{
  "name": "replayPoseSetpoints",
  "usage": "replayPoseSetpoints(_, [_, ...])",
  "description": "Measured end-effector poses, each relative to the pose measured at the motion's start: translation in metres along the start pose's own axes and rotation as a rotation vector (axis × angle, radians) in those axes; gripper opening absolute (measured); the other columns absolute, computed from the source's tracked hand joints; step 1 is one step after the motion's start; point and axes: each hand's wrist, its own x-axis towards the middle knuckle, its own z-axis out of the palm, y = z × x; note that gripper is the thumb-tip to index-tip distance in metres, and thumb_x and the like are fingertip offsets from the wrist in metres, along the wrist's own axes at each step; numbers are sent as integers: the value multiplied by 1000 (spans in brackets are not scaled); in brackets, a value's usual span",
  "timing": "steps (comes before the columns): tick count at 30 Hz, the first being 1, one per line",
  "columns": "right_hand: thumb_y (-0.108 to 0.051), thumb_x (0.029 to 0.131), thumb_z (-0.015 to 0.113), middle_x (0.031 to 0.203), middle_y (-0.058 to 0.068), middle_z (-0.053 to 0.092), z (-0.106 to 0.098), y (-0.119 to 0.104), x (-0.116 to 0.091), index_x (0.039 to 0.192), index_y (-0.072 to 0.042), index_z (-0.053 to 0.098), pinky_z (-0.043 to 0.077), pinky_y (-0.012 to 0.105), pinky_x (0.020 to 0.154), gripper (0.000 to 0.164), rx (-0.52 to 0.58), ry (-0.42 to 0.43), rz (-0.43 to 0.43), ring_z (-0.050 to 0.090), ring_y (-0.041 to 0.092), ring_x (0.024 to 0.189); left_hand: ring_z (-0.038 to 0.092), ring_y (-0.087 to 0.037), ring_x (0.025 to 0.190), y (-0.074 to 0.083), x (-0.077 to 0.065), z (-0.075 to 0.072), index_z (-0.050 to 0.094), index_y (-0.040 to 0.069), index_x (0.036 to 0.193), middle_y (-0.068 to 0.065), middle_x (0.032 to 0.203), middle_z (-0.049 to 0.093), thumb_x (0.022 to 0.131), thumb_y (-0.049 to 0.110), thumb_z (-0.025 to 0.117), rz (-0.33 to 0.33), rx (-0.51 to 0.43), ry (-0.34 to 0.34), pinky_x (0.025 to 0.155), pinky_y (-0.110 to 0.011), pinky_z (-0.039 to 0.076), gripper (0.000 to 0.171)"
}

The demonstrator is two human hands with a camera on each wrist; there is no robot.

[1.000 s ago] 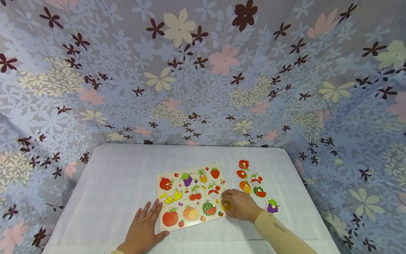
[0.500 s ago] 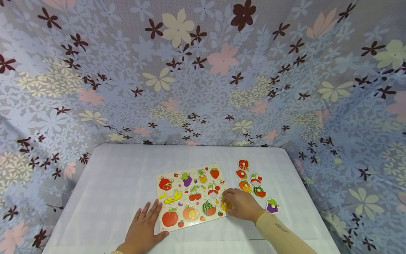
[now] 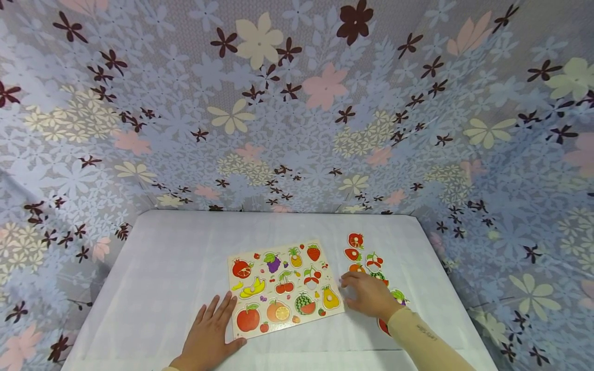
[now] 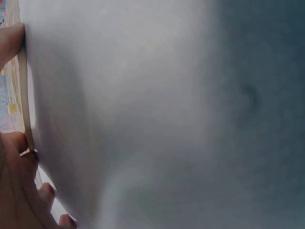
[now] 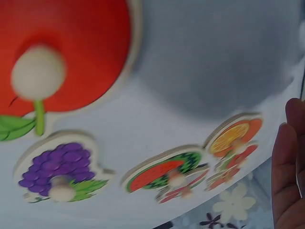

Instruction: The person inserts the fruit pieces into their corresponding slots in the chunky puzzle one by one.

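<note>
A fruit puzzle board [image 3: 297, 281] lies on the white-covered table. My left hand [image 3: 209, 330] rests flat at its left side, fingers spread; in the left wrist view fingertips [image 4: 16, 36] touch the board's edge. On the board's right end, a yellow pear piece [image 3: 331, 298] with a round knob sits in the pear outline. Just right of the board hovers my right hand [image 3: 371, 296], fingers loosely bent and holding nothing. It partly covers a red apple piece [image 5: 86, 57], a grape piece [image 5: 57, 167], a watermelon piece [image 5: 164, 174] and an orange piece [image 5: 231, 136].
Behind the right hand lie more knobbed pieces: a pomegranate [image 3: 356, 240], a strawberry [image 3: 352, 254] and cherries [image 3: 374, 262]. A floral curtain [image 3: 297, 129] surrounds the table [image 3: 171, 257] at the back and sides.
My right hand has let go of the pear piece and moved right, off the board, towards the loose pieces. The pear now shows fully on the board. The left hand stays in place.
</note>
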Motion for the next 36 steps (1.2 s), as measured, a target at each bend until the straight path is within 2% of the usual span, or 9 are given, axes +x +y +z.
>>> replayPoseSetpoints(8, [-27, 75, 85, 119, -2, 66, -1, 19, -4, 103, -20, 73, 56, 40, 84, 31, 25, 70, 111, 64, 17, 101, 22, -36, 147, -1, 2, 2, 36, 11, 155, -7, 161, 30, 79, 72, 65, -8, 18, -15, 116, -62, 16, 102])
replayPoseSetpoints(15, [-29, 75, 86, 116, -1, 66, -2, 31, -7, 110, -17, 73, 55, 44, 88, 39, 37, 64, 173, 64, 20, 102, 22, -36, 147, -2, 2, 3, 36, 11, 155, -7, 161, 30, 78, 72, 65, -14, 26, -22, 116, -61, 17, 102])
replayPoseSetpoints(23, [-30, 75, 87, 119, 2, 67, 0, 42, -9, 115, -16, 72, 54, 46, 90, 45, 23, 73, 189, 64, 23, 106, 23, -37, 146, -1, 0, 1, 36, 9, 155, -8, 161, 31, 79, 71, 65, -2, 23, -11, 115, -62, 18, 102])
replayPoseSetpoints(26, [-30, 75, 87, 118, 2, 68, 0, 44, -8, 114, -16, 72, 55, 47, 89, 44, 19, 77, 220, 65, 24, 106, 23, -37, 146, -1, 0, 1, 36, 9, 155, -9, 161, 31, 79, 70, 66, -1, 26, -12, 115, -62, 18, 102])
replayPoseSetpoints(30, [-29, 75, 87, 117, 1, 68, -2, 45, -7, 113, -17, 72, 54, 48, 88, 42, 32, 79, 249, 65, 24, 103, 22, -37, 147, 0, 0, -1, 35, 9, 155, -8, 161, 30, 79, 70, 66, -8, 24, -24, 115, -62, 17, 102])
replayPoseSetpoints(36, [-31, 76, 86, 115, 2, 68, 3, 50, -2, 112, -14, 72, 56, 45, 83, 43, 43, 94, 247, 65, 21, 96, 22, -37, 147, 2, 0, -2, 35, 10, 156, -8, 161, 30, 79, 70, 66, -16, 21, -40, 116, -61, 17, 102])
